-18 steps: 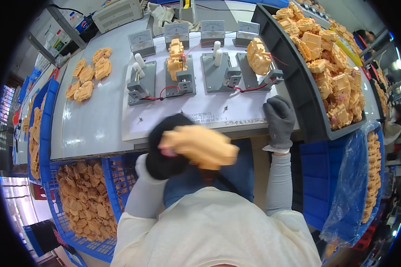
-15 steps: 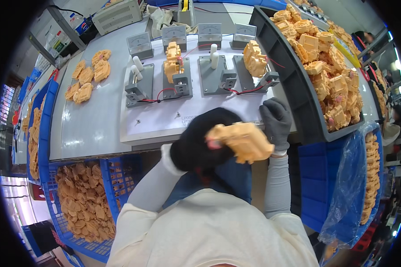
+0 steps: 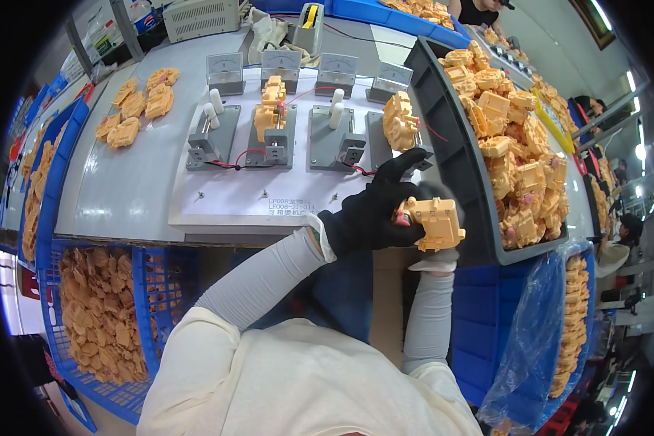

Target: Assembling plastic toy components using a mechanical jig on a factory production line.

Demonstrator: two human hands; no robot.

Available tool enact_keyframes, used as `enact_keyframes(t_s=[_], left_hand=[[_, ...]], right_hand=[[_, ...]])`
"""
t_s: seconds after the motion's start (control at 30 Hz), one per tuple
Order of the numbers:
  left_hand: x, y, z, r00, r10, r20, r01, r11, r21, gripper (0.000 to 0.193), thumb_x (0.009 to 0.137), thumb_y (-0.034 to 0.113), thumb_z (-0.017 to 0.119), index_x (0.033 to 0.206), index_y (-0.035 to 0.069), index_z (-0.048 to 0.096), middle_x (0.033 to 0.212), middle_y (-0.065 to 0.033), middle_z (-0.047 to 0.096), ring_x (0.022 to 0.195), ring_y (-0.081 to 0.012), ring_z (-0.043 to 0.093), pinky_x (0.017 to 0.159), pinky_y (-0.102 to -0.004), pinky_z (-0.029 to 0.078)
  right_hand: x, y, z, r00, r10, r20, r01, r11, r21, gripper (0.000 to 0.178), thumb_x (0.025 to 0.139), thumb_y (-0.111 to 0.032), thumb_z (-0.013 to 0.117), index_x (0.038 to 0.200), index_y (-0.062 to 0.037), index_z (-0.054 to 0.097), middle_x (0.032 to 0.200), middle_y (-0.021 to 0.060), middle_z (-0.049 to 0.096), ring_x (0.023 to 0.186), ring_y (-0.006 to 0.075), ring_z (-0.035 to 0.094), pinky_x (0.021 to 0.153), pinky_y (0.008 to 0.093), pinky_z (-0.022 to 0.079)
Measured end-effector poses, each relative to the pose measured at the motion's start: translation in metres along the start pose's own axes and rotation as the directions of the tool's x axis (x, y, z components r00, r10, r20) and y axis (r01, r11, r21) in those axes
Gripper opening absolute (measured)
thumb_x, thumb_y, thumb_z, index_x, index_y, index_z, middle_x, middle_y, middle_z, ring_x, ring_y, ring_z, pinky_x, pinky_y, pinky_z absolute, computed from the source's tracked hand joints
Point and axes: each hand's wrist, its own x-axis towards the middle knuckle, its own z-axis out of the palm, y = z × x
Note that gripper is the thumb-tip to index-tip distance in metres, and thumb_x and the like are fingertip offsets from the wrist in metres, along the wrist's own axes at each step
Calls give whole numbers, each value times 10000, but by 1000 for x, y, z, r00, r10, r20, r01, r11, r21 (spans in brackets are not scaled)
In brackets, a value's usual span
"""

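My left hand (image 3: 374,211), in a black glove, is closed on a peach-coloured plastic gear housing (image 3: 439,224) with a small pink-red bit at its left end. One black finger reaches up toward the rightmost test fixture (image 3: 379,138), where another housing (image 3: 401,122) sits. My right hand (image 3: 442,258), in a grey glove, is mostly behind the held housing; its fingers are hidden or blurred. A further housing (image 3: 270,112) is mounted on the second fixture from the left. Two other fixtures (image 3: 232,138) carry only white pegs.
Several needle meters (image 3: 281,67) stand behind the fixtures on a white board (image 3: 225,196). Loose housings (image 3: 132,104) lie on the left tabletop. To the right is a black crate (image 3: 465,171) heaped with housings. Blue baskets (image 3: 142,305) flank me below; a person (image 3: 479,11) is at the far right.
My left hand has carried the housing to the right and turned it, extending a finger toward the rightmost fixture. My right hand has come down behind the housing. The whole view has shifted slightly.
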Motion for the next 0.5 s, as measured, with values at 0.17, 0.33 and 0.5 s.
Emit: enact_keyframes(t_s=[0.17,0.33,0.5], left_hand=[[7,-6,5,999,-28,36,32,993,-117,345,695,161,710,980,52,550,1412,-184,258,1327,-335,237,1061,-424,221],[3,-18,9,999,9,45,2,972,-233,520,701,141,681,1175,45,491,1326,-148,361,1243,-287,354,1009,-398,298],[5,-11,5,976,-165,138,199,936,-288,579,692,155,705,1205,33,467,1299,-141,385,1205,-274,395,985,-376,331]], right_hand=[[19,-65,163,904,-264,336,410,311,-858,320,853,-147,603,1104,46,555,920,42,593,823,90,547,706,205,452],[75,-55,217,951,252,177,254,-315,-915,633,787,-200,657,1336,-39,385,931,100,631,836,133,584,725,243,466],[81,-53,235,903,100,417,402,-537,-741,617,696,-287,701,1245,-88,503,980,154,642,873,246,634,804,317,489]])
